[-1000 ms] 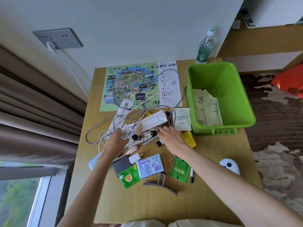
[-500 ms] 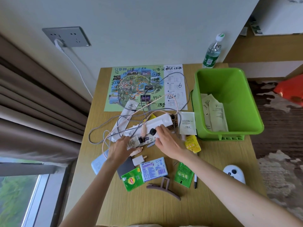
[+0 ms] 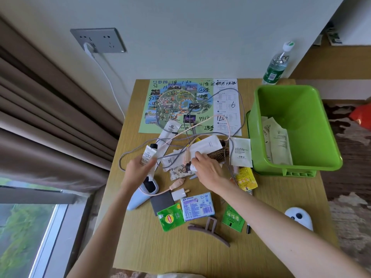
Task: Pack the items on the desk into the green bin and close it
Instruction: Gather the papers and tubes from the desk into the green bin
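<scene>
The green bin (image 3: pixel 313 157) stands open at the desk's right side with a few pale sachets (image 3: pixel 279 143) inside. My left hand (image 3: pixel 138 169) holds a small white tube with a black cap (image 3: pixel 148 154) lifted above the clutter. My right hand (image 3: pixel 206 169) pinches another small white tube (image 3: pixel 190 167) in the pile, under tangled grey and pink cables (image 3: pixel 200 137). A long white tube (image 3: pixel 206 146) and a hairbrush (image 3: pixel 218 153) lie just beyond its fingers.
A park map sheet (image 3: pixel 180 101) lies at the back. In front lie a tissue pack (image 3: pixel 197 206), green tea sachets (image 3: pixel 170 217), a brown hair claw (image 3: pixel 210 229), a yellow packet (image 3: pixel 246 178), a white charger plug (image 3: pixel 178 194) and a white device (image 3: pixel 299 217). A water bottle (image 3: pixel 277 65) stands behind the bin.
My left hand has lifted a white tube out of the pile and up to the left. My right hand stayed in the clutter, now pinching a second small tube.
</scene>
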A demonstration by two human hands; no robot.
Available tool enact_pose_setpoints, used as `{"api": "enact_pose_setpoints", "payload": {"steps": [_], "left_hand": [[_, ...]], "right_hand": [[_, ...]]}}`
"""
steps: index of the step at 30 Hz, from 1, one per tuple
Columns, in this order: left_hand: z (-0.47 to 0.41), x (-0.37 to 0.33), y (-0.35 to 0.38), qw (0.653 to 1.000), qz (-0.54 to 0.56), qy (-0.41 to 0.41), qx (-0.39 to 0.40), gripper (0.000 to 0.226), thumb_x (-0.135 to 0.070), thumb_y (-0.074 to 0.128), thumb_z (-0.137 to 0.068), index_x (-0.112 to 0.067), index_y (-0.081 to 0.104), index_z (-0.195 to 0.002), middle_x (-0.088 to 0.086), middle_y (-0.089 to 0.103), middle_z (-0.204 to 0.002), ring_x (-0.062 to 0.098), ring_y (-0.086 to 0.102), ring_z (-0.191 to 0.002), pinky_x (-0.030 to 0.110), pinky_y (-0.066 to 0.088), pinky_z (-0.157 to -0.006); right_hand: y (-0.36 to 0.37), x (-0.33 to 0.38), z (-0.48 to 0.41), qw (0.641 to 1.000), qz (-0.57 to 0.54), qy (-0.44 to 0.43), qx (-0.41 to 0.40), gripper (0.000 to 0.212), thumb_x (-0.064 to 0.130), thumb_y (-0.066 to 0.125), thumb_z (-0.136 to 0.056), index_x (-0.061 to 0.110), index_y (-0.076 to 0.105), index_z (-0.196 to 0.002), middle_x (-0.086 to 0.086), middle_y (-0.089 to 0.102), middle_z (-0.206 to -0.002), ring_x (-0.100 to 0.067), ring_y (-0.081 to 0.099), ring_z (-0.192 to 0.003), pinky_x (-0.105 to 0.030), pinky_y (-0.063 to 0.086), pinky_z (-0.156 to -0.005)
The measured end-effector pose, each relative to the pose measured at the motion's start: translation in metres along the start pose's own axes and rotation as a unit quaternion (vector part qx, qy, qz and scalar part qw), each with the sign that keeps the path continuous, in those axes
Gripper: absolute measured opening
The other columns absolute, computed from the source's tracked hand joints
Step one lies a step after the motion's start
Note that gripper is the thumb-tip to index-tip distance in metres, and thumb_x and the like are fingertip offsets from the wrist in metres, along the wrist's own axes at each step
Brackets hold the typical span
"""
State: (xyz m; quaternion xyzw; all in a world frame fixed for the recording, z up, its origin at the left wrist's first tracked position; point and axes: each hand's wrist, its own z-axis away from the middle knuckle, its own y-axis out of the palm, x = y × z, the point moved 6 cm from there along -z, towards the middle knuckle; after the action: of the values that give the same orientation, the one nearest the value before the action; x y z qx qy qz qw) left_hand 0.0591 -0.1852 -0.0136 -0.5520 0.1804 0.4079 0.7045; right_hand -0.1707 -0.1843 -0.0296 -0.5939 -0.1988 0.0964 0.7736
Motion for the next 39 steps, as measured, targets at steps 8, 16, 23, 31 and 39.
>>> {"api": "enact_pose_setpoints", "payload": {"steps": [8,16,23,31,39], "left_hand": [[0.003,0.018,-0.001,0.999,0.021,-0.034,0.032,0.035,-0.037,0.063,-0.091,-0.015,0.051,-0.067,-0.002,0.05,-0.057,0.015,0.044,-0.052,0.027,0.032,-0.051],[-0.007,-0.007,0.01,0.998,0.005,-0.025,0.056,0.043,-0.045,0.062,-0.089,-0.005,0.053,-0.077,0.004,0.049,-0.064,0.017,0.044,-0.058,0.03,0.031,-0.055],[-0.007,-0.093,0.028,0.995,0.016,0.063,0.074,0.036,-0.04,0.061,-0.091,-0.01,0.056,-0.072,-0.001,0.048,-0.057,0.012,0.039,-0.05,0.029,0.028,-0.051],[0.002,-0.22,0.081,0.973,0.055,0.188,0.12,0.041,-0.041,0.06,-0.092,-0.006,0.053,-0.074,0.005,0.046,-0.062,0.016,0.038,-0.054,0.03,0.029,-0.054],[0.003,-0.29,0.134,0.955,0.086,0.234,0.158,0.054,-0.045,0.062,-0.089,0.008,0.052,-0.084,0.002,0.045,-0.061,0.015,0.038,-0.055,0.03,0.031,-0.056]], "right_hand": [[0.003,0.008,-0.006,0.998,0.051,-0.017,0.022,0.04,0.007,0.061,-0.087,0.004,0.047,-0.125,-0.01,0.055,-0.114,-0.023,0.052,-0.101,-0.033,0.047,-0.078],[-0.042,-0.009,0.01,0.997,0.016,-0.031,0.073,0.03,0.01,0.066,-0.079,0.007,0.056,-0.107,-0.008,0.062,-0.097,-0.025,0.061,-0.086,-0.032,0.043,-0.065],[-0.12,-0.069,0.05,0.995,-0.086,0.012,0.051,0.049,0.034,0.075,-0.074,0.017,0.057,-0.117,0.006,0.066,-0.091,-0.013,0.064,-0.078,-0.028,0.042,-0.059],[-0.204,-0.189,0.105,0.978,-0.105,0.155,-0.095,0.044,0.04,0.08,-0.071,0.023,0.058,-0.105,0.01,0.059,-0.092,-0.014,0.053,-0.074,-0.029,0.03,-0.052],[-0.17,-0.253,0.132,0.975,0.037,0.219,0.007,0.034,0.033,0.082,-0.068,0.019,0.059,-0.089,0.004,0.061,-0.087,-0.022,0.062,-0.082,-0.03,0.033,-0.062]]}}
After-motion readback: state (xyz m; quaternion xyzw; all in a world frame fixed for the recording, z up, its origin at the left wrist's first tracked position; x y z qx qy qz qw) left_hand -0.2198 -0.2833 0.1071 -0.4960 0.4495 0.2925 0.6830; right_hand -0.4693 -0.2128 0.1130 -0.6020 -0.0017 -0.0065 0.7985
